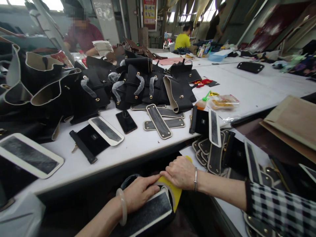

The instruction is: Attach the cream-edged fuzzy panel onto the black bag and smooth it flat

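Observation:
Low in the view, below the table edge, my left hand (140,193) presses flat on a rounded bag base panel (150,214), dark in the middle with a cream rim. My right hand (179,172) grips a yellow flat scraper-like tool (174,194) whose blade lies across the panel's upper end. Both hands almost touch at the fingertips. A pale bangle circles my left wrist, a thin metal one my right.
The white table (138,144) carries several similar base panels (158,121), a phone (126,121), black pouches with straps (90,140) and a heap of black bags (138,84). A glue bottle (201,102) and snack packet (223,102) lie right. Other people work at the far end.

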`<state>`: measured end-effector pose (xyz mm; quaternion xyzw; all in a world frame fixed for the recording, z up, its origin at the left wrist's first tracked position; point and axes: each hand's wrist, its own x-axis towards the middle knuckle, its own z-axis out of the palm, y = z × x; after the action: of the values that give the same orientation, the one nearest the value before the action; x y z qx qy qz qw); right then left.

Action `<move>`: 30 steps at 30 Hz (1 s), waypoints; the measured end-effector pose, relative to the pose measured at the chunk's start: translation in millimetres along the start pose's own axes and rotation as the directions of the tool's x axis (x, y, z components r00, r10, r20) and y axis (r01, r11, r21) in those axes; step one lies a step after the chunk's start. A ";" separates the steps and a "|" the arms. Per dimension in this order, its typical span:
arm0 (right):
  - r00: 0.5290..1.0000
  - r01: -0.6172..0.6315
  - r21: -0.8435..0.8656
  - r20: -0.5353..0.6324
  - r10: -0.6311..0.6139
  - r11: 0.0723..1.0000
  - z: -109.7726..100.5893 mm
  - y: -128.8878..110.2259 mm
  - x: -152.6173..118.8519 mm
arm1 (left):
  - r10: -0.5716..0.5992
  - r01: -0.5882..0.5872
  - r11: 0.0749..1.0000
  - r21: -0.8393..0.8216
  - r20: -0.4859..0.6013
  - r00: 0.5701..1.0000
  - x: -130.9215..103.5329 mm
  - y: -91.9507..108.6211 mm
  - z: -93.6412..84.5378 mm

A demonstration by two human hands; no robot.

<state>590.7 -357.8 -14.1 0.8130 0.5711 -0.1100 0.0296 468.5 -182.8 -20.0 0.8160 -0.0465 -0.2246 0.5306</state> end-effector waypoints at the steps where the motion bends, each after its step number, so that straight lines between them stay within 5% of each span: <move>1: 1.000 -0.002 -0.007 0.005 0.002 1.000 -0.1 -1.0 -0.1 | 0.005 -0.005 1.000 0.015 -0.003 1.000 -0.6 0.6 0.3; 26: 0.983 -0.173 -0.033 0.056 0.175 0.984 13.7 -37.7 -17.3 | 0.117 -0.081 0.906 0.414 -0.063 0.991 -5.6 -4.6 13.5; 30: 0.982 -0.182 -0.027 0.041 0.183 0.983 15.6 -40.6 -16.8 | 0.071 -0.041 0.916 0.400 -0.059 0.996 -13.1 0.9 -0.5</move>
<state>545.0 -362.0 -22.6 0.8589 0.4946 -0.1178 0.0616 457.1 -178.6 -14.9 0.9128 -0.0952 -0.1655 0.3611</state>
